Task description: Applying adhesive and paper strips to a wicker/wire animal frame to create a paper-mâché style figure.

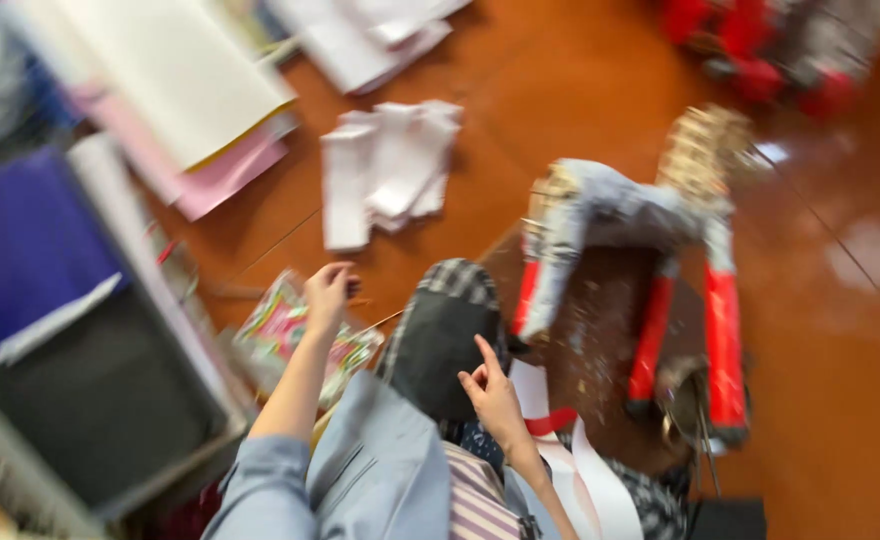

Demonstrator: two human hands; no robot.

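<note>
The picture is motion-blurred. My left hand [326,292] reaches out over a colourful patterned packet [282,330] on the orange floor [840,380]. Its fingers are curled, and the blur hides whether they hold anything. My right hand [493,393] hovers with fingers apart and the index finger raised, beside a dark checked slipper [442,335]. White and red paper strips [565,450] lie just under that hand. To the right stands a paper-covered animal figure [628,212] with red legs on a brown board [610,330].
A heap of white paper strips [390,165] lies ahead. Large cream and pink sheets [185,95] lie far left, with a blue sheet [20,235] and a dark board [95,400] nearer. Another red and grey figure [770,50] sits far right.
</note>
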